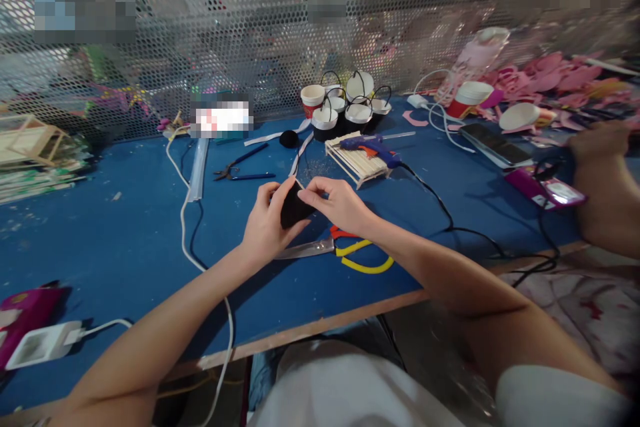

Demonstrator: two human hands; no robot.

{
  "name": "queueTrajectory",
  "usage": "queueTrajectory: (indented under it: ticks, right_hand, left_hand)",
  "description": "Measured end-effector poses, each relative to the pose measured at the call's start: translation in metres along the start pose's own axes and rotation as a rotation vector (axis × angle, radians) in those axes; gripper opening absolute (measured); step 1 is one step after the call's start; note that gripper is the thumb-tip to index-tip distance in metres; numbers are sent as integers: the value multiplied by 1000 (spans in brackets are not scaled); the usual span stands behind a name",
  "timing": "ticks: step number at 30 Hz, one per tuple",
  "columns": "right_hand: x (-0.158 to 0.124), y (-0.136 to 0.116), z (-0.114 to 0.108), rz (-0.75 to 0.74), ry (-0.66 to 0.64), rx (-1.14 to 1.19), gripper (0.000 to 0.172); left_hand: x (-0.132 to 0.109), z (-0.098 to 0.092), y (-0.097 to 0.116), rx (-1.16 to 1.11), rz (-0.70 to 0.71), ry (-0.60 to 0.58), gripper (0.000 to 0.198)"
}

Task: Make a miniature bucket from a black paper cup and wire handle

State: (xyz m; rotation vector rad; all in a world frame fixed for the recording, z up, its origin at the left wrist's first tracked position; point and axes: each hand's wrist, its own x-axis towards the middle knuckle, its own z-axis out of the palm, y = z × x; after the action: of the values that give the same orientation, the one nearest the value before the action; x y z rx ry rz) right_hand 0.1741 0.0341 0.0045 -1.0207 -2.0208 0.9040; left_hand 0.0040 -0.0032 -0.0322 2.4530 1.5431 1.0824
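My left hand [270,220] is wrapped round a small black cup [294,208], tilted above the blue table. My right hand [337,203] is closed in a pinch at the cup's upper edge; anything between those fingertips is too small to make out. Below the hands lie scissors [367,257] with yellow and red handles. Farther back, a blue hot glue gun [371,147] rests on a small rack of wooden sticks [357,163]. Blue-handled pliers [245,165] and a round black piece [289,139] are to the left of it, near white strips [270,137].
Several black cups with white rims and cord handles [357,113] stand by the perforated metal screen [270,47]. Glue sticks [199,170] and a white cable [184,233] lie left. A phone [495,145], pink scraps [555,77] and another person's arm [603,193] are at right.
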Motion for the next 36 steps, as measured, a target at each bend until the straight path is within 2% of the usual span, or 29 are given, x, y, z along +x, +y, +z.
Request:
queueTrajectory:
  ticks: [2,4,8,10,12,13,17,19,21,23,26,29,31,33,36]
  right_hand:
    - [2,3,-3,-22,-17,-2,33]
    - [6,7,-7,-45,43,-17,38]
    - [11,10,-23,-39,276,-50,33]
    - [9,5,-31,-28,281,-46,40]
    - [3,-1,-37,1,182,-77,47]
    - [-2,-3,-39,14,100,-112,46]
    - [-32,-6,-40,-6,-264,-344,16]
    - [-49,-3,-38,-61,-388,-488,20]
    - [-63,1,-36,-99,-480,-544,29]
    - [-70,2,-35,-93,-438,-513,32]
    - [-68,1,-35,44,-210,-342,34]
    - [-52,-1,-32,181,-100,-57,52]
    - [-37,-2,-29,154,-62,19,59]
    - [-21,-3,-26,71,31,-37,49]
    - [1,-6,-21,1,36,-90,41]
  left_hand:
    - [2,-3,0,-80,-39,-34,71]
    - [5,-6,0,-219,-125,-54,71]
    - [11,-8,-4,-674,-417,-92,62]
    - [14,-9,-7,-913,-552,-70,50]
    - [18,-11,-9,-1101,-653,-48,41]
    - [20,-13,-9,-1169,-689,-53,38]
    - [31,-24,-9,-1348,-823,-34,31]
    - [34,-30,-9,-1444,-890,-32,32]
    - [35,-34,-9,-1499,-885,-82,33]
    - [33,-35,-11,-1472,-816,-142,37]
    - [28,-31,-11,-1331,-714,-162,52]
    - [25,-25,-9,-1131,-641,-120,61]
    - [23,-24,-7,-910,-567,-115,68]
    - [21,-24,-7,-603,-430,-122,75]
    - [17,-23,-6,-121,-155,-103,79]
